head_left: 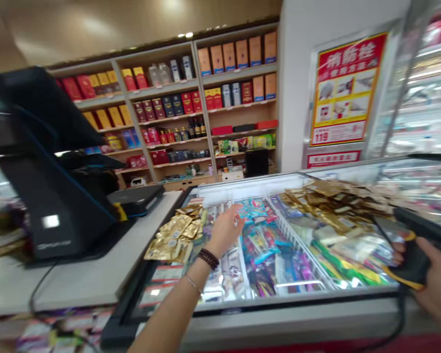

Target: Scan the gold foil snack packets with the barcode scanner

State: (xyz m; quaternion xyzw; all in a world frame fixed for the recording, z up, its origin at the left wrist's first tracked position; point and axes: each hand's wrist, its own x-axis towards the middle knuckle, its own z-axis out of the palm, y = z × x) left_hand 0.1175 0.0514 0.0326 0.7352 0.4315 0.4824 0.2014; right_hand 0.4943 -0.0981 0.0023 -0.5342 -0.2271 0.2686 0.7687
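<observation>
My left hand [226,226], with a dark bead bracelet [208,258] and a thin bangle at the wrist, hovers over the middle of a glass-topped freezer [235,306]. Its fingers are partly curled and a little apart; no item shows in them. Left of it lies a pile of gold foil packets [174,234] on the glass. A larger heap of gold packets [329,201] spreads across the right side. At the far right, my right hand [435,277] is closed round the grip of a black and yellow handheld barcode scanner [411,267], whose head points left.
Colourful wrapped goods [264,245] fill the freezer under the glass, split by a white wire divider [297,242]. A black point-of-sale terminal [55,196] stands on the counter [84,274] at left. Behind are shelves [169,90] of boxed bottles. The scanner cable [400,314] hangs down.
</observation>
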